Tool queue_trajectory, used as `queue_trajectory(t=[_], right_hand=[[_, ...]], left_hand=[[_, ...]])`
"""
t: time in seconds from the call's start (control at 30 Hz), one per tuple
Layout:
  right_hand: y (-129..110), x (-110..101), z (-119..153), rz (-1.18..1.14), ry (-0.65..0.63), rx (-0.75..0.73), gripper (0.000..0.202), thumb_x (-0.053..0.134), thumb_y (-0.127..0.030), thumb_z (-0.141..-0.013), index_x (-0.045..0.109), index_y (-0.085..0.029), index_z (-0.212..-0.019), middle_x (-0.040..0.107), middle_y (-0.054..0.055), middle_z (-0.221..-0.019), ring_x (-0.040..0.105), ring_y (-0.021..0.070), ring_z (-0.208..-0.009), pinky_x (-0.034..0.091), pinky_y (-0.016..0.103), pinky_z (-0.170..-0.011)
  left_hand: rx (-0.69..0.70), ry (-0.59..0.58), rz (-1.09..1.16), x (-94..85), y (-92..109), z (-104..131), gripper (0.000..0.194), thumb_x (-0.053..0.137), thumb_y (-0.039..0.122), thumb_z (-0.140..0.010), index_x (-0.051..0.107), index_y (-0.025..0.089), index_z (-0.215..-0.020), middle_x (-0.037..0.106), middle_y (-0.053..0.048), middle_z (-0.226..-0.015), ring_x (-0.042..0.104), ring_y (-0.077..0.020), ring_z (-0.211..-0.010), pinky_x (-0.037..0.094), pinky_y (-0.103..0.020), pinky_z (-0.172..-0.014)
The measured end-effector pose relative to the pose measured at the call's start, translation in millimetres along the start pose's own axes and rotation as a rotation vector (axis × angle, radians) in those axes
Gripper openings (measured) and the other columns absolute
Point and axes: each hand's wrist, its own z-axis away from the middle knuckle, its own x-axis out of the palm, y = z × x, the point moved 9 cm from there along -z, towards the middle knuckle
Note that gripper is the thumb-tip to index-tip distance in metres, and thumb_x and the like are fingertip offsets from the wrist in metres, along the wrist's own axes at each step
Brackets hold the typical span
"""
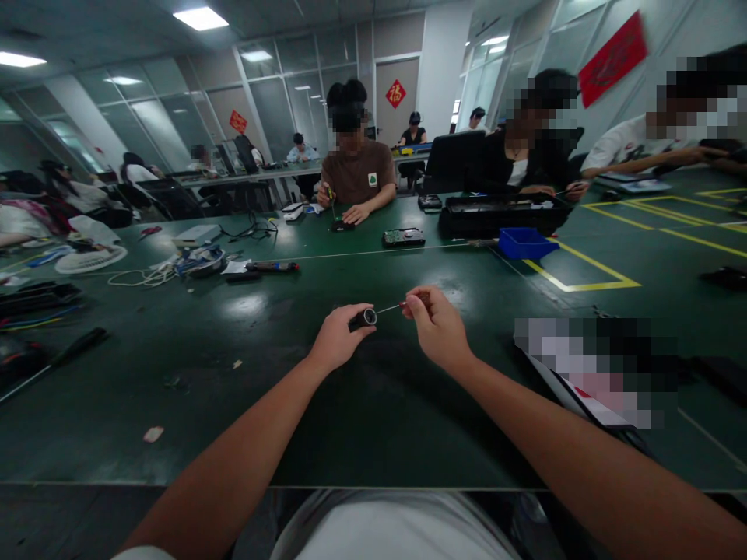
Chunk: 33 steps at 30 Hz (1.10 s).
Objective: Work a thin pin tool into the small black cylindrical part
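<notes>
Near the middle of the green table (pixel 233 404), my left hand (pixel 338 338) is closed around a small black cylindrical part (pixel 366 317) with a light ring at its end. To its right, my right hand (pixel 435 327) grips the reddish handle of a thin screwdriver (pixel 390 309). The screwdriver's metal shaft points left, its tip at or very close to the ringed end of the part; whether they touch I cannot tell. Both hands are held above the tabletop.
A blue tray (pixel 525 243) and a circuit board (pixel 404 237) lie farther back. A dark pen-like tool (pixel 271 267) and cables (pixel 157 272) are at left; a partly blurred booklet (pixel 612 408) lies at right. Across the table, a person (pixel 359 175) works on a small dark item.
</notes>
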Motion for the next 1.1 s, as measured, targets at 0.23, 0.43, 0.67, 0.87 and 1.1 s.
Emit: queue_trajectory(t=[0.23, 0.43, 0.67, 0.87, 1.1], right_hand=[[-4, 4, 2, 0.069, -0.069, -0.029, 0.019, 0.049, -0.041, -0.097, 0.058, -0.024, -0.095, 0.071, 0.003, -0.080, 0.069, 0.0209, -0.076, 0.051, 0.035, -0.071], [2, 4, 0, 0.035, -0.048, -0.016, 0.020, 0.049, -0.042, -0.097, 0.058, -0.024, -0.096, 0.070, 0.003, -0.081, 0.069, 0.0201, -0.077, 0.051, 0.035, -0.072], [7, 6, 0, -0.022, -0.043, 0.006, 0.020, 0.051, -0.043, -0.096, 0.058, -0.024, -0.096, 0.070, 0.003, -0.084, 0.069, 0.0200, -0.079, 0.052, 0.035, -0.074], [4, 8, 2, -0.006, -0.086, 0.009, 0.020, 0.050, -0.043, -0.096, 0.058, -0.025, -0.096, 0.070, 0.003, -0.083, 0.069, 0.0209, -0.079, 0.052, 0.036, -0.074], [7, 14, 4, -0.041, -0.118, 0.029, 0.019, 0.050, -0.042, -0.096, 0.058, -0.025, -0.096, 0.071, 0.003, -0.084, 0.071, 0.0211, -0.081, 0.053, 0.037, -0.076]], left_hand=[[0.034, 0.011, -0.013, 1.2, -2, -1, 0.043, 0.075, 0.018, -0.081, 0.067, 0.024, -0.122, 0.071, -0.007, -0.119, 0.062, -0.0234, -0.112, 0.045, -0.042, -0.102], [0.041, 0.000, -0.015, 2.7, -2, 0, 0.043, 0.074, 0.019, -0.082, 0.067, 0.024, -0.124, 0.070, -0.006, -0.120, 0.062, -0.0231, -0.112, 0.044, -0.042, -0.102], [0.035, 0.003, 0.000, 0.3, -1, -1, 0.043, 0.074, 0.017, -0.081, 0.067, 0.024, -0.123, 0.070, -0.006, -0.121, 0.061, -0.0231, -0.115, 0.044, -0.042, -0.104], [0.066, 0.010, -0.006, 0.3, -1, -1, 0.042, 0.075, 0.016, -0.080, 0.068, 0.025, -0.121, 0.070, -0.006, -0.121, 0.062, -0.0233, -0.115, 0.043, -0.044, -0.105], [0.084, 0.008, -0.018, 2.8, 0, -1, 0.043, 0.075, 0.018, -0.081, 0.068, 0.024, -0.123, 0.070, -0.006, -0.120, 0.062, -0.0229, -0.113, 0.044, -0.043, -0.103]])
